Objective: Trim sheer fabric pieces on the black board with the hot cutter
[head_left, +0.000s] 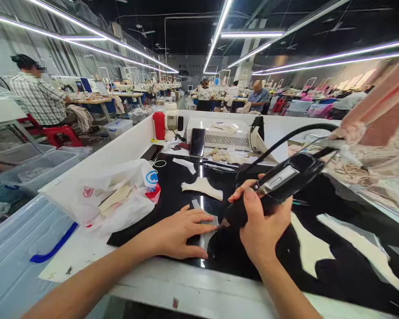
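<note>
My left hand [177,232] lies flat on the glossy black work surface [173,190], fingers spread over a narrow translucent strip [205,241]. My right hand [266,226] is wrapped round a black corded hand tool [282,175] with a silver plate on its side. The tool's flat metal tip [223,225] points left and down, close to my left fingertips; whether it touches the strip I cannot tell. Beyond my hands lies a curved cream fabric piece [202,188]. Two more cream pieces, one curved [310,250] and one long [355,241], rest to the right.
A white plastic bag [119,173] holding scraps stands left. At the back are a white vented box [226,138], a phone [197,141], a red container [158,125] and loose scraps. The tool's black cord [286,133] arches right, near hanging pink fabric [375,110]. People sit at benches beyond.
</note>
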The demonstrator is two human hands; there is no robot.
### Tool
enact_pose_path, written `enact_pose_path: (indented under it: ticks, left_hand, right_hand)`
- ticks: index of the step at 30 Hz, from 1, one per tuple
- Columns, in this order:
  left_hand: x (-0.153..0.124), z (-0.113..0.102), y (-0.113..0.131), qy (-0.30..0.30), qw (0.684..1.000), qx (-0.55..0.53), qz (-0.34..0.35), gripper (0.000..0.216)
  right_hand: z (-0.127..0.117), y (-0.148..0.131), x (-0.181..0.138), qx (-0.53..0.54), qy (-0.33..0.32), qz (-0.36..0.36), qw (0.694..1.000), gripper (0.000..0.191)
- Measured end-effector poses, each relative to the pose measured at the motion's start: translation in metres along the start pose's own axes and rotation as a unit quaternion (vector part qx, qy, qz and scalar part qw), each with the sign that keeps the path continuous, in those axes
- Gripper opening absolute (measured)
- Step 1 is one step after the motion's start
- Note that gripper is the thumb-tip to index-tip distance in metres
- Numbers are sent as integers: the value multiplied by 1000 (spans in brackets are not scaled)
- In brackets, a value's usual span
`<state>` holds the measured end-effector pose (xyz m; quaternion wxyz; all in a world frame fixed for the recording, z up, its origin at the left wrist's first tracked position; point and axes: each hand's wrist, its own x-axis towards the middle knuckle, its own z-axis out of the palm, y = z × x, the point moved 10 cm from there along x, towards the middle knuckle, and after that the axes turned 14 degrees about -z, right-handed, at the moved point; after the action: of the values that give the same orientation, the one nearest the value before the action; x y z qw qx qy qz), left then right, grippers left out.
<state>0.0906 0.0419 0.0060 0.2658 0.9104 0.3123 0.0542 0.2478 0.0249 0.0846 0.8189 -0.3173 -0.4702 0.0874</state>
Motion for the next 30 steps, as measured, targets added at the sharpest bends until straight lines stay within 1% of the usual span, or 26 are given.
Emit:
enact_pose_path:
  ticks: [4,8,12,15,18,24,30]
  left_hand:
    - [2,0,2,5,1000,-6,5,70]
    - [2,1,1,-1,1000,-7,-5,71]
    - [1,0,1,0,1000,-10,-3,70]
    - [2,1,0,1,1000,-8,0,70]
    - [2,2,0,3,1000,-5,4,69]
    - [2,3,0,5,1000,1,10,68]
    - [1,1,3,6,1000,-12,12,66]
  right_hand:
    - [0,-1,1,0,3,-3,1000,29]
    - [2,-4,1,-4,-2,-2,1000,26]
    - [2,-2,-2,13,5,21,1000,33]
    - [3,-3,-6,23,0,24,999,38]
    - [6,-4,-9,25,-11,24,999,38]
    - [7,-5,-10,10,-9,35,999,36]
    - [9,-6,-17,54,-8,56,997,39]
